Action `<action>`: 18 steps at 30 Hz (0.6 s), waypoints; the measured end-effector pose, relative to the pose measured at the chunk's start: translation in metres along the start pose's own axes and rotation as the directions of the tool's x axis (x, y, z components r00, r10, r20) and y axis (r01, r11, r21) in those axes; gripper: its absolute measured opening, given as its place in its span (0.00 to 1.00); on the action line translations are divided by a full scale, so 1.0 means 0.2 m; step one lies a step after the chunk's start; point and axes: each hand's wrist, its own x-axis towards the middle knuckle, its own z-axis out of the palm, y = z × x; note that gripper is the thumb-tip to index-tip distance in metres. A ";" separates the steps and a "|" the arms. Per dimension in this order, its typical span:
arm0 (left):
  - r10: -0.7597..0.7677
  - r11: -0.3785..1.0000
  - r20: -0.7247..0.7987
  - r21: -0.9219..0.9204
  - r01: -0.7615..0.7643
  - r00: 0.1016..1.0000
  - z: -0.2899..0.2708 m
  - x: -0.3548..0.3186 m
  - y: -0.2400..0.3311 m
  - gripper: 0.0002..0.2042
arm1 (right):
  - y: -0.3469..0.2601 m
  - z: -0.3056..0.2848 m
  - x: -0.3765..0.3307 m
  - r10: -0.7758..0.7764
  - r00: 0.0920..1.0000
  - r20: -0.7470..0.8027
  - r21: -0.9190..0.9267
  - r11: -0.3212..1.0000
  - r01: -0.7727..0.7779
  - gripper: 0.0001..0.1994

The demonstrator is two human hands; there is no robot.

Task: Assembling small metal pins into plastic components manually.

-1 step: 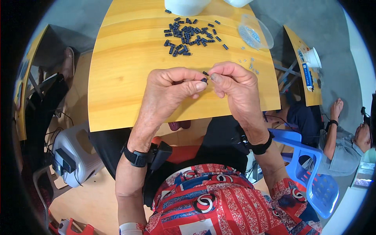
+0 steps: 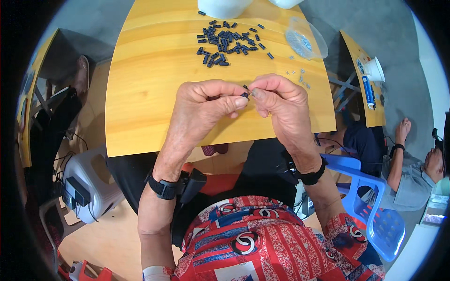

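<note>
Over the near half of the wooden table, my left hand (image 2: pixel 208 103) pinches a small black plastic piece (image 2: pixel 244 95) between thumb and fingers. The piece is mostly covered by the fingertips. My right hand (image 2: pixel 281 100) is closed in a pinch right beside it, its fingertips meeting the piece's edge. Whatever lies between the right thumb and forefinger is too small to make out. Farther back lies a loose pile of black plastic pieces (image 2: pixel 225 43), short and rod-like. Several tiny silvery metal parts (image 2: pixel 302 78) are scattered to the right of my right hand.
A clear round tub (image 2: pixel 307 40) with many small metal parts stands at the table's (image 2: pixel 145 93) right side. A white container (image 2: pixel 224 7) is at the far edge. To the right are a blue plastic chair (image 2: pixel 375 206), another table (image 2: pixel 370 112) and a seated person.
</note>
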 end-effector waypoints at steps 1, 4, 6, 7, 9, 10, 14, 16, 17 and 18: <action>-0.014 0.999 -0.001 -0.033 0.014 1.000 0.00 0.00 0.00 0.06 | 0.01 0.01 0.00 -0.006 1.000 0.005 0.030 1.000 0.006 0.04; -0.020 0.998 -0.006 -0.053 0.020 1.000 0.01 0.01 -0.01 0.06 | 0.04 0.01 0.00 -0.042 0.999 0.009 -0.005 0.999 0.043 0.04; -0.004 0.997 -0.002 -0.071 0.003 1.000 0.01 0.01 -0.02 0.06 | 0.05 0.01 0.01 -0.064 0.998 0.007 -0.020 0.998 0.064 0.03; 0.014 0.996 0.003 -0.088 -0.014 1.000 0.01 0.01 -0.03 0.06 | 0.05 0.01 0.01 -0.087 0.996 0.005 -0.034 0.996 0.088 0.03; -0.005 0.997 0.003 -0.083 0.005 1.000 0.01 0.01 -0.03 0.06 | 0.05 0.01 0.01 -0.088 0.996 0.000 -0.070 0.994 0.088 0.03; -0.023 0.997 0.005 -0.076 0.024 1.000 0.01 0.01 -0.03 0.05 | 0.05 0.00 0.02 -0.091 0.996 -0.007 -0.105 0.990 0.090 0.03; -0.031 0.988 0.060 -0.150 0.040 0.998 0.00 0.02 -0.05 0.05 | 0.08 -0.01 0.03 -0.322 0.946 0.036 -0.362 0.878 0.312 0.03; -0.081 0.989 0.072 -0.122 0.089 0.994 -0.01 0.02 -0.05 0.06 | 0.10 -0.01 0.03 -0.400 0.915 0.059 -0.396 0.832 0.389 0.03; -0.081 0.988 0.069 -0.123 0.090 0.994 -0.01 0.02 -0.05 0.06 | 0.09 -0.01 0.03 -0.398 0.915 0.061 -0.396 0.832 0.388 0.03; -0.089 0.988 0.061 -0.119 0.096 0.994 -0.01 0.02 -0.05 0.06 | 0.08 -0.01 0.03 -0.466 0.877 0.119 -0.517 0.725 0.456 0.04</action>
